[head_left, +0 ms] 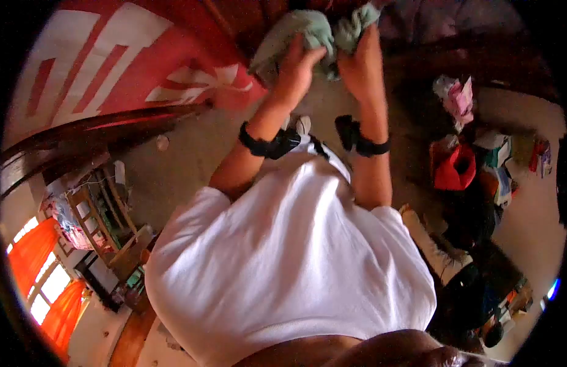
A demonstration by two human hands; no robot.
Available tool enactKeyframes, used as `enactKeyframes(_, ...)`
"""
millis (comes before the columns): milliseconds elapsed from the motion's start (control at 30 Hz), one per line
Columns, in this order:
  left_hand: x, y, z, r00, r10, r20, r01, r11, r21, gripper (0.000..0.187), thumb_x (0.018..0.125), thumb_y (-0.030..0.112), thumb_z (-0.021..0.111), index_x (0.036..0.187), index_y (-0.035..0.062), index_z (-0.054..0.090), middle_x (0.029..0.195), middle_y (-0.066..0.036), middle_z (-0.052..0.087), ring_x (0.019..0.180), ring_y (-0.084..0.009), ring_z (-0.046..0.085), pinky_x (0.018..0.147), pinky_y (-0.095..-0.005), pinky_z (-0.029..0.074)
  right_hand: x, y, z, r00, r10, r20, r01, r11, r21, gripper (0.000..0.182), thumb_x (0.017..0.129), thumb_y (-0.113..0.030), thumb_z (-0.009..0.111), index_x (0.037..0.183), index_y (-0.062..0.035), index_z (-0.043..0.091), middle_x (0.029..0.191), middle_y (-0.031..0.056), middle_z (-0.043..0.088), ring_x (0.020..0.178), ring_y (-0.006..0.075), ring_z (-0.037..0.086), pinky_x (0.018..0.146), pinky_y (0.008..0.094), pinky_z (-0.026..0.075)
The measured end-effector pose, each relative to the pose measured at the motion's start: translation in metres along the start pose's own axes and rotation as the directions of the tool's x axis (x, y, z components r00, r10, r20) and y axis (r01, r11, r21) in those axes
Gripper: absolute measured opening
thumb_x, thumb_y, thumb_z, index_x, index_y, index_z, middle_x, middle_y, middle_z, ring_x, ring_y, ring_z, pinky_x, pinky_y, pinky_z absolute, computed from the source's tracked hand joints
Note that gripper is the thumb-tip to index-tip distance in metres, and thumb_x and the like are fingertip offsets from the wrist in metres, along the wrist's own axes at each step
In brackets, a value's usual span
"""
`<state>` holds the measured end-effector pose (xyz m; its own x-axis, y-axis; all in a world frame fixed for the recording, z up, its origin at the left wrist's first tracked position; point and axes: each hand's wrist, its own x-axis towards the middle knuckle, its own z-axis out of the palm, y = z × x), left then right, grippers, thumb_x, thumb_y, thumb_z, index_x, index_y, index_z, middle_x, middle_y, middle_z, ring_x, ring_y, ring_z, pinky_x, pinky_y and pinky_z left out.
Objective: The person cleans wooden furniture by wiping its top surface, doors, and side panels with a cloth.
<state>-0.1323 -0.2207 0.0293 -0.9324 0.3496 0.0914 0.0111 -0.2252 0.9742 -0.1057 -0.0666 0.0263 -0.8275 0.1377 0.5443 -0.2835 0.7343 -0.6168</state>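
A pale green cloth [305, 27] is bunched between my two hands at the top of the head view. My left hand [296, 67] is closed on its larger, draped part, with the thumb pointing right. My right hand [361, 64] grips a smaller twisted bunch of it. Both arms stretch away from the body, with a black band on each wrist. Folds of the cloth hide some fingertips. Dark reddish-brown wood lies just beyond the hands.
Red and white fabric [130, 55] hangs at the upper left. A wooden ladder-like frame [88, 220] and orange curtains [33, 257] are at the left. On the right are a red bag [453, 165], a pink bundle [458, 101] and assorted items.
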Motion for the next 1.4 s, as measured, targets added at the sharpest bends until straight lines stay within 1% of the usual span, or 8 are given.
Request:
enactKeyframes(133,0.018,0.019,-0.042,0.725,-0.664,0.183,0.647,0.567,-0.51,0.027,0.087,0.015,0.059,0.112,0.0084,0.059,0.109,-0.002,0.062,0.102,-0.0175,0.056,0.087,-0.0325,0.044,0.006,-0.047,-0.028,0.999,-0.005,0.045,0.01,0.993,-0.115,0.073,0.086,-0.008,0.064,0.145,0.0023,0.023,0.137,0.0327,0.035,0.121,0.0491,0.039,0.1,0.0527,0.037)
enactKeyframes(200,0.025,0.028,-0.037,0.848,-0.494,0.192,0.5,0.623,-0.602,0.035,0.085,0.008,0.059,0.119,0.0021,0.055,0.112,-0.009,0.06,0.101,-0.0229,0.057,0.082,-0.0322,0.046,0.008,-0.034,-0.014,0.985,-0.171,0.008,0.172,0.983,-0.068,0.076,0.087,-0.011,0.064,0.145,0.0067,0.019,0.14,0.0371,0.029,0.125,0.0531,0.033,0.103,0.0552,0.034)
enactKeyframes(300,0.023,0.034,-0.019,0.97,-0.122,0.211,0.211,0.855,-0.474,0.025,0.088,0.003,0.055,0.113,0.0065,0.057,0.106,-0.002,0.058,0.094,-0.0166,0.056,0.08,-0.0305,0.044,0.012,-0.056,0.001,0.984,0.157,0.082,-0.141,0.975,-0.172,0.077,0.086,-0.015,0.065,0.141,0.0138,0.019,0.138,0.0403,0.028,0.126,0.0586,0.028,0.105,0.0573,0.031)
enactKeyframes(500,0.035,-0.045,-0.034,0.957,-0.248,0.153,0.287,0.893,-0.346,0.017,0.088,0.005,0.055,0.105,0.0064,0.058,0.103,-0.001,0.058,0.095,-0.0175,0.055,0.083,-0.0334,0.043,-0.023,-0.017,0.049,0.993,0.07,0.092,-0.044,0.967,-0.251,0.045,0.079,-0.011,0.063,0.108,0.0159,0.043,0.107,0.0326,0.042,0.101,0.052,0.042,0.085,0.051,0.044)
enactKeyframes(967,0.044,-0.025,-0.021,0.872,-0.358,0.332,0.451,0.852,-0.267,0.027,0.086,0.012,0.058,0.112,0.0063,0.059,0.115,-0.003,0.06,0.109,-0.0177,0.053,0.095,-0.0347,0.04,-0.017,0.018,0.049,0.905,0.372,0.207,-0.113,0.678,-0.726,0.062,0.083,-0.011,0.063,0.137,0.0039,0.037,0.132,0.0369,0.037,0.122,0.0582,0.032,0.102,0.0574,0.034)
enactKeyframes(1067,0.045,-0.051,-0.018,0.828,-0.488,0.276,0.521,0.852,-0.056,0.043,0.084,0.021,0.062,0.121,0.0009,0.055,0.131,-0.008,0.05,0.121,-0.021,0.044,0.104,-0.0335,0.029,-0.032,0.046,0.069,0.962,0.272,-0.034,-0.271,0.926,-0.262,0.062,0.071,-0.005,0.072,0.118,0.0118,0.034,0.114,0.03,0.043,0.094,0.0502,0.054,0.072,0.0484,0.05)
enactKeyframes(1233,0.057,-0.066,-0.021,0.709,-0.645,0.286,0.577,0.763,0.292,0.073,0.08,0.031,0.066,0.14,-0.0029,0.039,0.152,-0.016,0.028,0.14,-0.0271,0.026,0.111,-0.033,0.024,-0.053,0.074,0.078,0.896,0.428,0.114,-0.379,0.875,-0.301,0.065,0.076,-0.008,0.073,0.123,0.0092,0.032,0.112,0.0292,0.044,0.097,0.0487,0.054,0.073,0.0497,0.05)
enactKeyframes(1400,0.057,-0.029,-0.032,0.822,-0.189,0.537,0.026,0.954,0.298,0.057,0.091,0.024,0.055,0.14,0.0015,0.038,0.137,-0.014,0.048,0.123,-0.0237,0.045,0.107,-0.0324,0.031,-0.005,0.018,0.019,0.976,0.211,-0.059,-0.219,0.935,-0.28,0.057,0.075,-0.007,0.072,0.12,0.0033,0.04,0.105,0.0256,0.051,0.094,0.0455,0.056,0.073,0.0492,0.049)
